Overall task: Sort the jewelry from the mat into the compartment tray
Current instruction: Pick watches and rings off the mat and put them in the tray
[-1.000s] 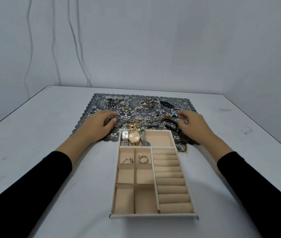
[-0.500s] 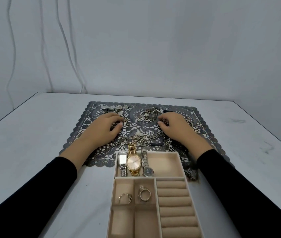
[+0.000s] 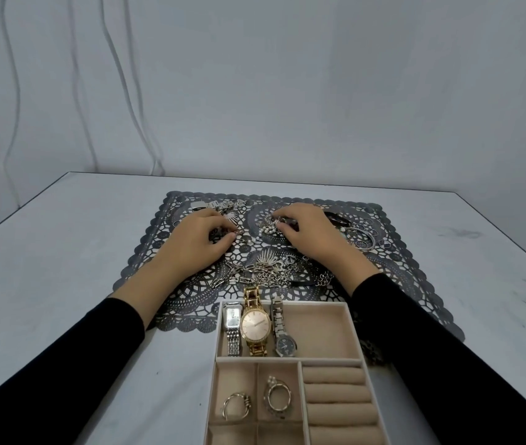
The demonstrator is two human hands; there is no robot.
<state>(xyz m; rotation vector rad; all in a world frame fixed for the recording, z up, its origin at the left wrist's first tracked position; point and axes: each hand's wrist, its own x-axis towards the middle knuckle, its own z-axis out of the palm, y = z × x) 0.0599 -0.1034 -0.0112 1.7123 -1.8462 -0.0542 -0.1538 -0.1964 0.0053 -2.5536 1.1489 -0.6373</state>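
A dark lace mat [image 3: 399, 277] lies on the white table, strewn with jewelry. My left hand [image 3: 200, 242] rests on the mat's far left, with fingers and thumb curled round a small dark piece [image 3: 218, 235]. My right hand [image 3: 310, 234] is at the far middle, its fingertips pinching a pearl and silver piece [image 3: 266, 228]. The beige compartment tray [image 3: 287, 304] sits nearest me. Its wide compartment holds a silver square watch [image 3: 232, 319], a gold watch [image 3: 255, 327] and a dark-dial watch [image 3: 284, 344]. Two small compartments hold one ring [image 3: 236, 406] each [image 3: 277, 396].
A tangle of silver chains [image 3: 265, 274] lies on the mat just beyond the tray. Silver bangles and hoops [image 3: 363, 236] and a black band [image 3: 338, 219] are at the far right, a silver watch [image 3: 205, 205] at the far left. Ring rolls [image 3: 335, 393] fill the tray's right side.
Both hands have moved from the mat's near edge by the chains to its far part. The left now curls on a dark piece, the right on the pearl piece. The view has shifted forward.
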